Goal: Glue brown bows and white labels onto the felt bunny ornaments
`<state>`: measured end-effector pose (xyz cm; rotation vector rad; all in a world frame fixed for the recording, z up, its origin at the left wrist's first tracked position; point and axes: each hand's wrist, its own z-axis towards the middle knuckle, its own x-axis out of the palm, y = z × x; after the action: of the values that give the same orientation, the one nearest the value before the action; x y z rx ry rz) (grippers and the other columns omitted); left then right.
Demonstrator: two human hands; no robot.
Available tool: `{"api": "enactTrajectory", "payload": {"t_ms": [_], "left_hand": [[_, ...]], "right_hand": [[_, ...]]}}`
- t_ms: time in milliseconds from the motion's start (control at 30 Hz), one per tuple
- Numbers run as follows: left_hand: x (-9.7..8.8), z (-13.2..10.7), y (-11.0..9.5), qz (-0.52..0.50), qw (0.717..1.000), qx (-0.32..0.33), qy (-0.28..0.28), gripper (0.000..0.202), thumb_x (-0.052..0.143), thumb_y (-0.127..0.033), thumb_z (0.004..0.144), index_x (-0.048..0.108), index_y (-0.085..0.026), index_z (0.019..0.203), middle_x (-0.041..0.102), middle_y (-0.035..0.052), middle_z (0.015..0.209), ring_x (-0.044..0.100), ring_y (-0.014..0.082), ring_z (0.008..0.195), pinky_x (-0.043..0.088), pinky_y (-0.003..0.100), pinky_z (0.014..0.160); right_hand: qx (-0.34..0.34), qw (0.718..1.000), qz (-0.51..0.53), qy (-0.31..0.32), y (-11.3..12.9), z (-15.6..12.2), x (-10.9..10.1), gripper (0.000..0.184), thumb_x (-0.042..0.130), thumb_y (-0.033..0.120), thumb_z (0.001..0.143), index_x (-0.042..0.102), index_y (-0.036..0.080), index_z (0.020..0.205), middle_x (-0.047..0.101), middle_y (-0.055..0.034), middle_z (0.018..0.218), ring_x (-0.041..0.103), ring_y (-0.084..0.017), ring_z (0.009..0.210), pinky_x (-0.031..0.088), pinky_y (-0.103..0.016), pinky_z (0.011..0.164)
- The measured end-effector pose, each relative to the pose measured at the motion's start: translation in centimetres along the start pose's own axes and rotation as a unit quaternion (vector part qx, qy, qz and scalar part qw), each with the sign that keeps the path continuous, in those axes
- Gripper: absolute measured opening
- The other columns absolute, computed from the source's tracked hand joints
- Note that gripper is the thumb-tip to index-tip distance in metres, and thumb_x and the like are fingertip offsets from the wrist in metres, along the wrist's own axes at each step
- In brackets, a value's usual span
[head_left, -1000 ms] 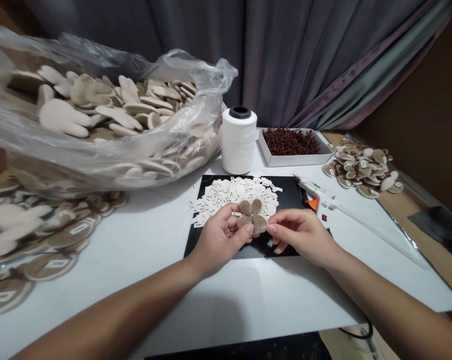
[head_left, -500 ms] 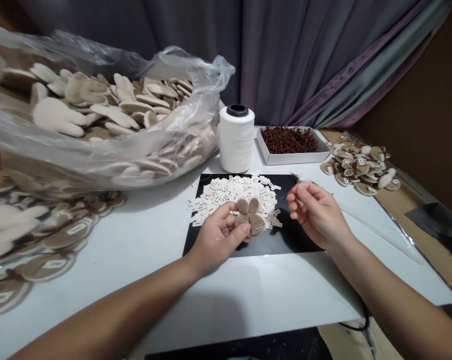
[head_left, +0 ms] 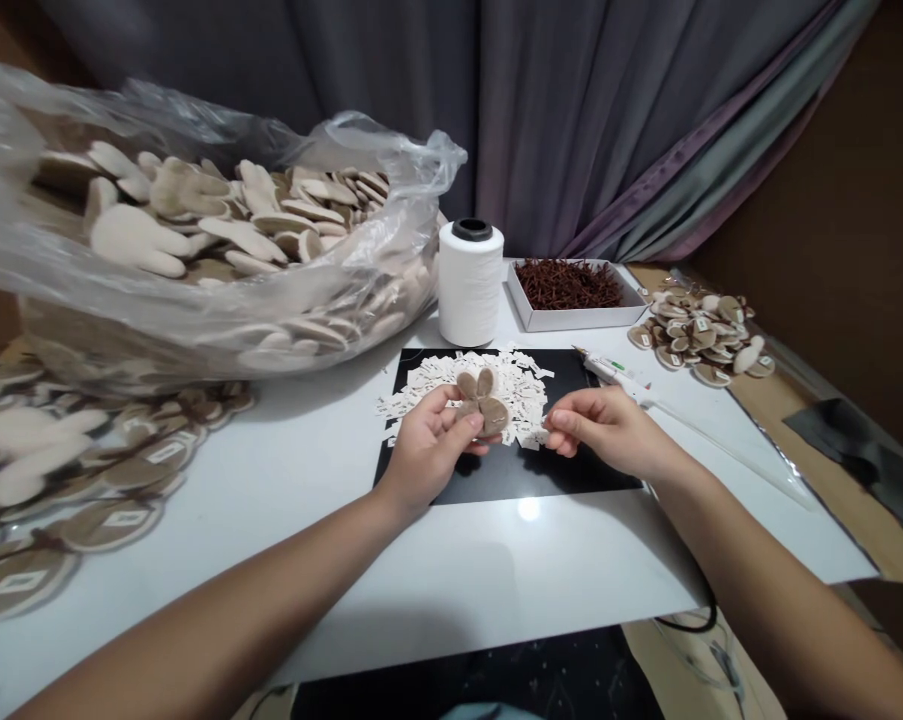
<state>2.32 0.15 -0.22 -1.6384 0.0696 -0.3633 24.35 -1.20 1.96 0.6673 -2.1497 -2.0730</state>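
My left hand is closed around a small brown felt shape with rounded, petal-like lobes, pinched between thumb and fingers above a heap of small white printed labels. At the heap's right edge, my right hand has its thumb and fingertips pressed together; whatever lies between them is too small to make out. Just beyond that hand, a white glue gun rests with its tip over the black mat, and a long clear glue stick trails from its back end.
A large plastic bag full of felt bunny-shaped pieces stands back left. Labelled felt pieces lie in front of it, with another pile at right. Behind the mat are a white thread cone and a box of dark-red twists.
My right hand has moved left and slightly down, to the edge of the label heap, uncovering more of the glue gun. The felt shape stays in my left hand, turned slightly.
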Motion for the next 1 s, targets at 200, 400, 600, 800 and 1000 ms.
{"api": "enactTrajectory", "payload": {"t_ms": [200, 400, 600, 800, 1000], "left_hand": [[-0.2, 0.3, 0.2, -0.011, 1.0, 0.006, -0.005, 0.031, 0.066, -0.033, 0.074, 0.053, -0.017, 0.097, 0.071, 0.0042, 0.078, 0.068, 0.0172, 0.064, 0.053, 0.026, 0.056], [-0.1, 0.2, 0.3, -0.008, 1.0, 0.009, 0.012, 0.027, 0.064, -0.032, 0.076, 0.053, -0.017, 0.096, 0.072, 0.0039, 0.079, 0.069, 0.0166, 0.066, 0.053, 0.024, 0.057], [0.0, 0.2, 0.1, -0.009, 1.0, 0.007, 0.004, 0.029, 0.066, -0.032, 0.074, 0.054, -0.016, 0.096, 0.071, 0.0042, 0.079, 0.068, 0.0177, 0.064, 0.053, 0.025, 0.056], [-0.1, 0.1, 0.2, -0.007, 1.0, 0.01, 0.015, 0.027, 0.065, -0.032, 0.077, 0.054, -0.017, 0.096, 0.071, 0.003, 0.079, 0.068, 0.0157, 0.065, 0.052, 0.023, 0.057], [-0.1, 0.0, 0.2, -0.02, 1.0, 0.015, 0.017, 0.025, 0.065, -0.03, 0.076, 0.054, -0.017, 0.095, 0.07, 0.0008, 0.076, 0.067, 0.014, 0.065, 0.051, 0.02, 0.055]], "right_hand": [[-0.131, 0.92, -0.369, 0.031, -0.6, -3.2, 2.1, 0.034, 0.04, 0.013, 0.09, 0.063, 0.018, 0.114, 0.069, -0.0105, 0.108, 0.065, -0.023, 0.098, 0.051, -0.037, 0.086], [-0.143, 0.852, -0.493, 0.106, -2.5, -9.0, 5.0, 0.072, 0.046, 0.051, 0.088, 0.031, 0.007, 0.142, 0.035, -0.0171, 0.143, 0.033, -0.033, 0.133, 0.032, -0.05, 0.108], [-0.131, 0.836, -0.508, 0.163, -2.4, -11.9, 5.6, 0.077, 0.039, 0.053, 0.09, 0.012, 0.009, 0.147, 0.016, -0.0118, 0.151, 0.018, -0.03, 0.139, 0.028, -0.046, 0.112], [-0.147, 0.829, -0.522, 0.138, -2.8, -11.5, 5.8, 0.078, 0.04, 0.056, 0.089, 0.016, 0.011, 0.147, 0.022, -0.0103, 0.15, 0.022, -0.031, 0.138, 0.028, -0.047, 0.111], [-0.159, 0.912, -0.379, 0.003, -1.4, -7.8, 6.0, 0.039, 0.045, 0.047, 0.09, 0.066, 0.015, 0.096, 0.07, -0.0117, 0.1, 0.063, -0.027, 0.099, 0.043, -0.045, 0.095]]}}
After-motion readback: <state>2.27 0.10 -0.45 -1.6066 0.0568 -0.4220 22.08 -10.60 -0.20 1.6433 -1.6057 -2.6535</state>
